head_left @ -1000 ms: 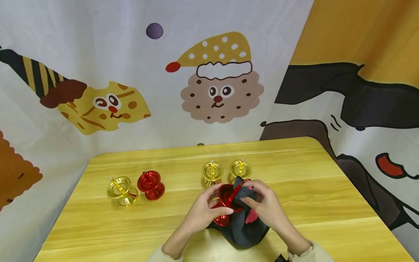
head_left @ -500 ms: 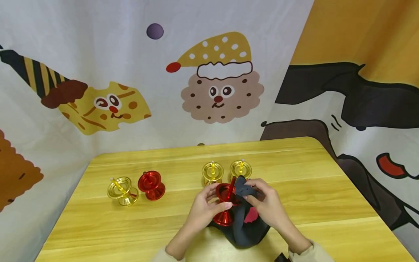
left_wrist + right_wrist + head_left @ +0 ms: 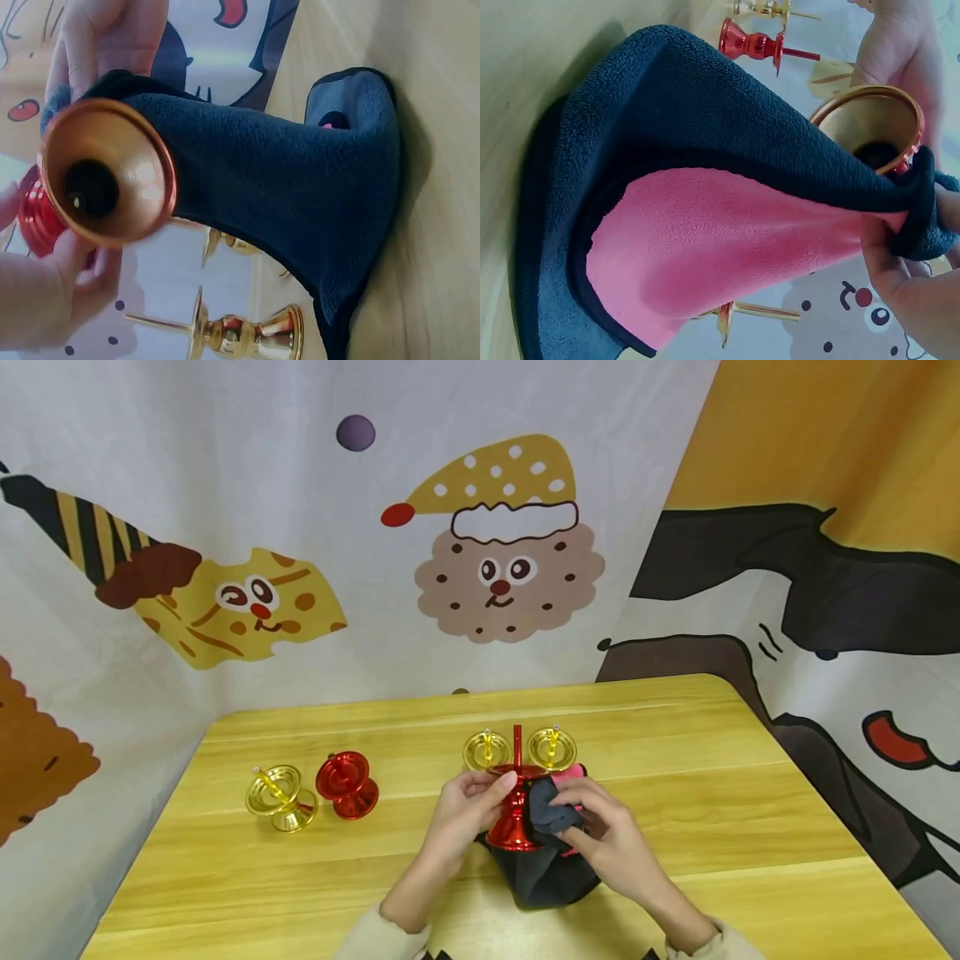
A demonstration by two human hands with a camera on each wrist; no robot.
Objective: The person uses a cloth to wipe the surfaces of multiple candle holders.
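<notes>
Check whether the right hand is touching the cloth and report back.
Touching. The right wrist view shows the right hand pinching the bunched end of the cloth between thumb and fingers.

A pale, softly folded fabric backdrop (image 3: pixel 262 460) carries a printed cheese wedge (image 3: pixel 251 610), a cookie figure (image 3: pixel 510 610) in a spotted cap (image 3: pixel 480 493) and an orange-yellow patch (image 3: pixel 840 435); before it stands a yellowish wood-grain tabletop (image 3: pixel 750 793) with rounded far corners, shining palely near the front

1. Left hand (image 3: pixel 41 296) grips red candlestick (image 3: pixel 133 150), its hollow base gold-coloured inside.
2. Right hand (image 3: pixel 112 45) holds dark cloth (image 3: pixel 270 165), which drapes onto table (image 3: pixel 442 232).
3. Beyond: two gold candlesticks (image 3: pixel 259 336), one partly hidden.
</notes>
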